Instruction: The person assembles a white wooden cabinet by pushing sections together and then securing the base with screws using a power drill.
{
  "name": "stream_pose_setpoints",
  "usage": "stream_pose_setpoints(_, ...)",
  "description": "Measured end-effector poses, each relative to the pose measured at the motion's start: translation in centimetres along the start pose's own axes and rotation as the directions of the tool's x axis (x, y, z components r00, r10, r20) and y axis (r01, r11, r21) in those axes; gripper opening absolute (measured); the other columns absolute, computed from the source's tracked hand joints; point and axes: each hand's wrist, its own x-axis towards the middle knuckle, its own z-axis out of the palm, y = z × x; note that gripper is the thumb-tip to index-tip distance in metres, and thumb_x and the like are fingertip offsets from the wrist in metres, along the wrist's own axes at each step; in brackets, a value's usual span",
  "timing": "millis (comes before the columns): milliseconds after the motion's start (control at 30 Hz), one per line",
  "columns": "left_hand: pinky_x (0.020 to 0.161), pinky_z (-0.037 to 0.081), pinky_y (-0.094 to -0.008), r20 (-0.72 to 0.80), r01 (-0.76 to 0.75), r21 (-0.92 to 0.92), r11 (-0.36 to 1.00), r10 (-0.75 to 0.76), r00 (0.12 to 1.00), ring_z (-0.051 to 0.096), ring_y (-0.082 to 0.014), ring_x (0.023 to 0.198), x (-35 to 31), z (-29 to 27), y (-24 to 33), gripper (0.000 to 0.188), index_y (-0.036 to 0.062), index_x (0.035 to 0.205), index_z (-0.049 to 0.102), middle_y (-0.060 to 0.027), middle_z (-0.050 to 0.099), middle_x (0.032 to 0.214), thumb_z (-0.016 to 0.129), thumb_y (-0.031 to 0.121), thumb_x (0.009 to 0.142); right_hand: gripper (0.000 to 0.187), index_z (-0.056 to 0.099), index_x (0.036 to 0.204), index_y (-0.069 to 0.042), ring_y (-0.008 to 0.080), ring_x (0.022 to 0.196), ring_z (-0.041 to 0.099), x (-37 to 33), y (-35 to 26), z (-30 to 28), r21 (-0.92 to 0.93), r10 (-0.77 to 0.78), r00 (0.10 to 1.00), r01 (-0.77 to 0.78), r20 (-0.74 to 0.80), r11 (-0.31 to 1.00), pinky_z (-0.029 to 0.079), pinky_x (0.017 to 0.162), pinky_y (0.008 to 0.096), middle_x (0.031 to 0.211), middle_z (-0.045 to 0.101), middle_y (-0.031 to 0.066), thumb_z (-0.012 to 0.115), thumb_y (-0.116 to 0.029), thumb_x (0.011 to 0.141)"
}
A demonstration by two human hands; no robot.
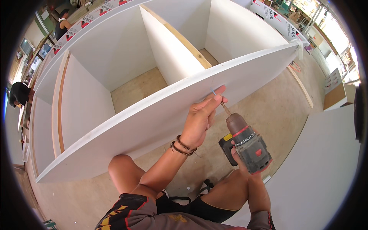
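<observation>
My right hand (239,159) grips a cordless drill (249,147), black and grey with red trim and a battery with a yellow patch. Its long bit (226,108) points up and left at the outer face of a white panel (153,119). My left hand (197,122), a braided bracelet at its wrist, pinches a thin bluish screw (213,92) between thumb and fingers against that face. The bit's tip meets my left fingertips, which partly hide where it touches the screw.
The panel is the near side of a large white cabinet frame lying on the floor (276,107), with wood-edged dividers (174,34). A loose white board (322,153) is at right, near a wooden strip (301,87). Two people (61,27) are beyond the frame's left side.
</observation>
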Motion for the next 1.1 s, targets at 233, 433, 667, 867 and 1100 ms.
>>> stream_pose_setpoints(233, 0.044, 0.024, -0.0188, -0.012, 0.001, 0.025, 1.0, -0.001, 1.0, 0.026, -0.0008, 0.045, 0.1, 0.2, 0.1, 0.033, 0.0039, 0.102, 0.071, -0.0041, 0.058, 0.134, 0.058, 0.034, 0.097, 0.063, 0.053, 0.125, 0.003, 0.0246, 0.097, 0.064, 0.2, -0.1, -0.2, -0.085, -0.047, 0.999, 0.048, 0.024, 0.995, 0.051, 0.085, 0.0339, 0.109, 0.064, 0.0143, 0.075, -0.01, 0.068)
stream_pose_setpoints(433, 0.041, 0.022, -0.0192, 0.071, 0.11, -0.109, 0.988, -0.103, 0.992, 0.026, -0.0021, 0.042, 0.1, -0.1, -0.1, 0.031, 0.0062, 0.099, 0.063, -0.01, 0.067, 0.112, 0.051, 0.035, 0.1, 0.057, 0.056, 0.122, 0.001, 0.0233, 0.094, 0.065, 1.1, -2.0, -0.4, -0.263, -0.158, 0.987, 0.163, 0.04, 0.951, 0.051, 0.081, 0.033, 0.107, 0.065, 0.0127, 0.074, -0.012, 0.069)
stream_pose_setpoints(667, 0.04, 0.022, -0.0194, 0.017, 0.024, -0.122, 0.992, -0.022, 1.0, 0.026, -0.0029, 0.04, 0.2, 0.0, 0.3, 0.034, 0.0038, 0.103, 0.061, -0.0091, 0.067, 0.099, 0.052, 0.036, 0.099, 0.052, 0.058, 0.12, 0.001, 0.0222, 0.094, 0.065, 1.9, -2.1, 0.4, -0.25, -0.191, 0.981, 0.195, 0.039, 0.948, 0.051, 0.08, 0.0328, 0.107, 0.065, 0.0128, 0.073, -0.014, 0.072)
stream_pose_setpoints(867, 0.039, 0.021, -0.0199, 0.007, 0.164, -0.232, 0.959, -0.167, 0.986, 0.026, -0.0028, 0.039, -0.1, 0.2, 1.9, 0.036, 0.0025, 0.105, 0.061, -0.0077, 0.068, 0.098, 0.054, 0.036, 0.097, 0.054, 0.056, 0.12, 0.003, 0.0229, 0.095, 0.064, 1.7, -1.3, 1.5, -0.098, -0.208, 0.975, 0.215, 0.072, 0.972, 0.051, 0.082, 0.034, 0.11, 0.064, 0.0138, 0.074, -0.011, 0.071)
stream_pose_setpoints(1100, 0.04, 0.022, -0.0194, 0.028, 0.1, -0.138, 0.985, -0.097, 0.995, 0.025, -0.0019, 0.04, 0.1, 0.0, 0.8, 0.034, 0.0017, 0.106, 0.062, -0.006, 0.067, 0.097, 0.051, 0.033, 0.101, 0.057, 0.056, 0.121, 0.003, 0.0223, 0.095, 0.065, 0.6, -2.2, 1.0, -0.166, -0.218, 0.976, 0.212, -0.023, 0.963, 0.051, 0.082, 0.0339, 0.11, 0.065, 0.0139, 0.077, -0.009, 0.069)
